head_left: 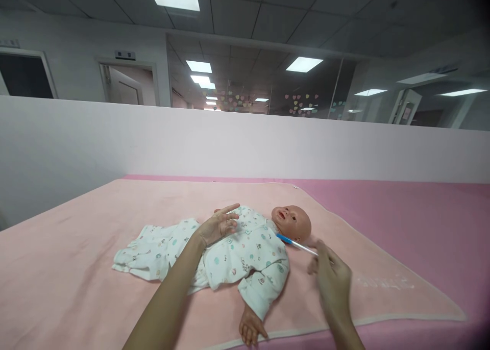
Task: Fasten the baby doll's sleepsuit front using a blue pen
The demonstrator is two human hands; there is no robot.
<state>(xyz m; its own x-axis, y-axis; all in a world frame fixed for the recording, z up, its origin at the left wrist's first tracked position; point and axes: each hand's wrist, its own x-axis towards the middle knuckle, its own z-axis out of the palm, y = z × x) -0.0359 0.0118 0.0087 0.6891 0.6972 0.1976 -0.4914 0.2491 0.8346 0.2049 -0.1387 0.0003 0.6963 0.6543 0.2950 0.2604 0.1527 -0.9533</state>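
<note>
A baby doll (291,222) lies on its back, head to the right, in a white printed top (248,245) and matching trousers (151,253). Over its belly is my left hand (221,225), palm turned up and fingers apart, holding nothing; whether it touches the cloth I cannot tell. My right hand (332,272), slightly blurred, pinches a thin white stick with a blue end (298,244). The blue end is at the doll's neck, by the collar; contact is unclear. The doll's near hand (251,327) rests at the blanket's front edge.
Under the doll a peach blanket (76,248) with a pale border covers much of a pink surface (401,222). A white panel (245,143) rises along the far side. Beyond it are a doorway (128,87) and glass with heart stickers.
</note>
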